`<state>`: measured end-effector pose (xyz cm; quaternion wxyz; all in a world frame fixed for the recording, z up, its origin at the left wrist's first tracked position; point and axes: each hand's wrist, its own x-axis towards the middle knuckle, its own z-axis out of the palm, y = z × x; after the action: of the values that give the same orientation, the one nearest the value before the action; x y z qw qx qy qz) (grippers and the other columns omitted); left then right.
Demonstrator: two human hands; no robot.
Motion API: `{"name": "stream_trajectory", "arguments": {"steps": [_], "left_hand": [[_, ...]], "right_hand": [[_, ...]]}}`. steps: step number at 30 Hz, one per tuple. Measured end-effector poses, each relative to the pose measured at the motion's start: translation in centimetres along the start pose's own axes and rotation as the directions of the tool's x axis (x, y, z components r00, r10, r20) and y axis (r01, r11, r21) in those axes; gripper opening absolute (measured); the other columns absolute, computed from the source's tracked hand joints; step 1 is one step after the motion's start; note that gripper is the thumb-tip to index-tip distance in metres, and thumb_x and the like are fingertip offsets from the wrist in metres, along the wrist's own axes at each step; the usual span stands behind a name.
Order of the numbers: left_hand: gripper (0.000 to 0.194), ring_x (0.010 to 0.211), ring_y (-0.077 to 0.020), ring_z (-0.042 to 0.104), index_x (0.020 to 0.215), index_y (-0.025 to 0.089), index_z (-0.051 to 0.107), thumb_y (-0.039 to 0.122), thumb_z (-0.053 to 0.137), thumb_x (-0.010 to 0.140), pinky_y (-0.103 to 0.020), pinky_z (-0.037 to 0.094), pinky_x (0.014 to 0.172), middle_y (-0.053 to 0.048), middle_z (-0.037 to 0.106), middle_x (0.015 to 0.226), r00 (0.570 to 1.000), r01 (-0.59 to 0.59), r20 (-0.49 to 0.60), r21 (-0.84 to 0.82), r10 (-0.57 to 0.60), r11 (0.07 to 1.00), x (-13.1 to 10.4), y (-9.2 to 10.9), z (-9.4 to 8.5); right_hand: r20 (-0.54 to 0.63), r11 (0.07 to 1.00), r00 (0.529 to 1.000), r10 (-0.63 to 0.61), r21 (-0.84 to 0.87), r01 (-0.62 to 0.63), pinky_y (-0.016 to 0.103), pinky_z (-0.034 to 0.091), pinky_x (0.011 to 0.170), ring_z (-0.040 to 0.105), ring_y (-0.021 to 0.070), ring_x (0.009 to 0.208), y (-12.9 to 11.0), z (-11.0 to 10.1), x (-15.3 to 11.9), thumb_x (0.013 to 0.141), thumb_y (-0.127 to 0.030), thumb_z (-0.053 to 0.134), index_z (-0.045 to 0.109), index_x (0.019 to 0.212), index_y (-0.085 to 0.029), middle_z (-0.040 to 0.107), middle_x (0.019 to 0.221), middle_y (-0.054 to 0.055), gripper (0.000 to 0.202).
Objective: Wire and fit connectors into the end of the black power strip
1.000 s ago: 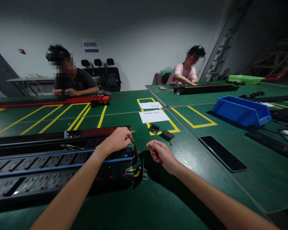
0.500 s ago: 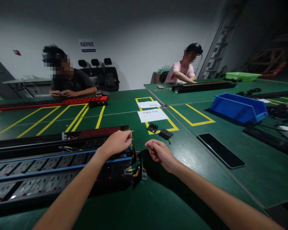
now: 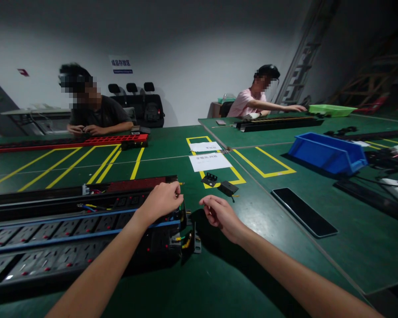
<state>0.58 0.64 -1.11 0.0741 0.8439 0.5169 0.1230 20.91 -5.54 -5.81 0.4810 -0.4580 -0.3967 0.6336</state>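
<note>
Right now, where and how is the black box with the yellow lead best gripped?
Likely by opposite sides, right hand from above: the black box lies flat on the table, its yellow lead sticking out at the near end, best left clear.

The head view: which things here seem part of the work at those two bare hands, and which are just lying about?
Likely part of the work:
black socket strips, ends near the left hand
yellow wires at one strip's end
perhaps the small wired black part beyond the right hand

Likely just lying about:
blue bin
phone-like device
white paper sheets
</note>
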Motion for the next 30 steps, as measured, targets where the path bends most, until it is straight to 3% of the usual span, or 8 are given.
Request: {"name": "stream_trajectory", "arguments": {"steps": [9, 17, 26, 30], "left_hand": [[0.007, 0.067, -0.0178, 0.061, 0.082, 0.02, 0.062, 0.022, 0.055, 0.079, -0.03, 0.037, 0.062, -0.005, 0.069, 0.074, 0.999, -0.008, -0.034, 0.029, 0.009, 1.0, 0.1, -0.5, 0.55], [0.015, 0.067, -0.0173, 0.06, 0.088, 0.021, 0.064, 0.016, 0.053, 0.078, -0.03, 0.034, 0.062, -0.003, 0.069, 0.075, 1.0, -0.03, 0.007, 0.012, 0.03, 0.999, 0.2, -0.02, 0.12], [0.011, 0.067, -0.0165, 0.06, 0.079, 0.02, 0.064, 0.021, 0.053, 0.079, -0.03, 0.037, 0.063, -0.003, 0.069, 0.074, 0.999, -0.036, -0.019, -0.026, 0.035, 0.999, 0.16, -0.55, 0.3], [0.011, 0.068, -0.0172, 0.061, 0.08, 0.021, 0.063, 0.021, 0.051, 0.082, -0.03, 0.036, 0.063, -0.003, 0.069, 0.075, 0.998, -0.061, 0.021, -0.013, 0.062, 0.998, 0.05, -0.26, -0.11]], "right_hand": [[-0.003, 1.0, 1.0, 0.006, 0.004, -0.006, 0.022, 0.012, 0.04, 0.035, 0.0051, 0.042, 0.26, -0.45, 0.02, 0.076, -0.046, 0.067, 0.065, 0.086, -0.018, 0.047, 0.059, -0.007, 0.03], [0.001, 1.0, 1.0, 0.011, 0.013, -0.011, 0.023, 0.011, 0.041, 0.035, 0.0049, 0.041, 0.2, -0.5, 0.07, 0.077, -0.046, 0.067, 0.065, 0.087, -0.018, 0.047, 0.06, -0.007, 0.029], [-0.001, 1.0, 1.0, 0.015, 0.013, -0.015, 0.024, 0.012, 0.042, 0.035, 0.0053, 0.042, 0.0, -0.42, -0.1, 0.077, -0.045, 0.066, 0.065, 0.086, -0.019, 0.047, 0.06, -0.007, 0.028], [0.003, 1.0, 1.0, 0.017, 0.004, -0.017, 0.025, 0.012, 0.042, 0.035, 0.0061, 0.042, -0.16, -0.36, -0.05, 0.078, -0.044, 0.065, 0.064, 0.085, -0.019, 0.047, 0.06, -0.006, 0.026]]}}
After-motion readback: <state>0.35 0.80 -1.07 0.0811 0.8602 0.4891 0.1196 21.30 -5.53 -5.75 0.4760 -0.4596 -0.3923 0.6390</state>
